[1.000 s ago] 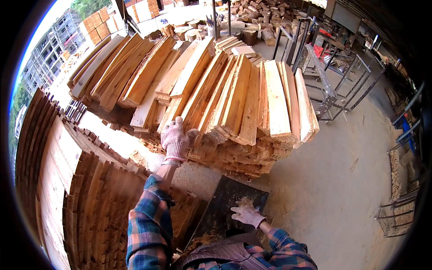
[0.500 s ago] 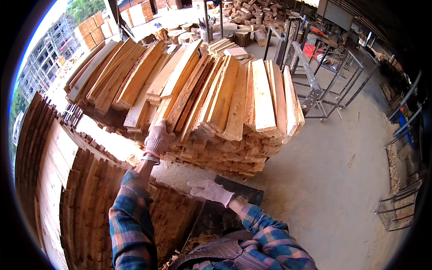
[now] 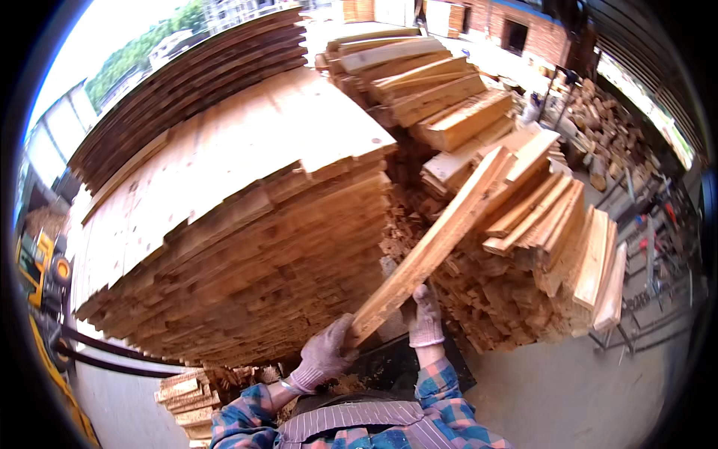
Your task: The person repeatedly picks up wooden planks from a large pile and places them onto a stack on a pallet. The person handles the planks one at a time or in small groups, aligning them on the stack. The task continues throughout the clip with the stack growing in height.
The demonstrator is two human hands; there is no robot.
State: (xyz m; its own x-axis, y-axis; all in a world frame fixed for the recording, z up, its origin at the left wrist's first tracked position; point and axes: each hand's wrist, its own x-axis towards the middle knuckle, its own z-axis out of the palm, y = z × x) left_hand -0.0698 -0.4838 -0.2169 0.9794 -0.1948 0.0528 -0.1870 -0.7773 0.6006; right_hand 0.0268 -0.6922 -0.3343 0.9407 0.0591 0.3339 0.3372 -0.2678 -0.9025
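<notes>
My gloved left hand (image 3: 326, 355) is closed round the near end of a long, rough-edged wooden board (image 3: 430, 251). The board slants up and away to the right, its far end over a pile of loose boards (image 3: 550, 206). At the board's lower right edge is my gloved right hand (image 3: 427, 320), its thumb upright against the wood and its other fingers partly hidden by the board. On my left stands a large, tight stack of planks (image 3: 262, 247) with a pale, flat top.
More dark-edged planks (image 3: 194, 97) rise behind the flat stack. Short wood pieces (image 3: 191, 400) lie low on the left, near a yellow vehicle (image 3: 45, 269). Metal frames (image 3: 651, 262) stand at right, with a heap of split logs (image 3: 613, 120) beyond. A dark mat (image 3: 381, 367) lies below my hands.
My view has turned left. My left hand has drawn back from the pile's near edge and now holds a board's end close to me. My right hand has come up against that board.
</notes>
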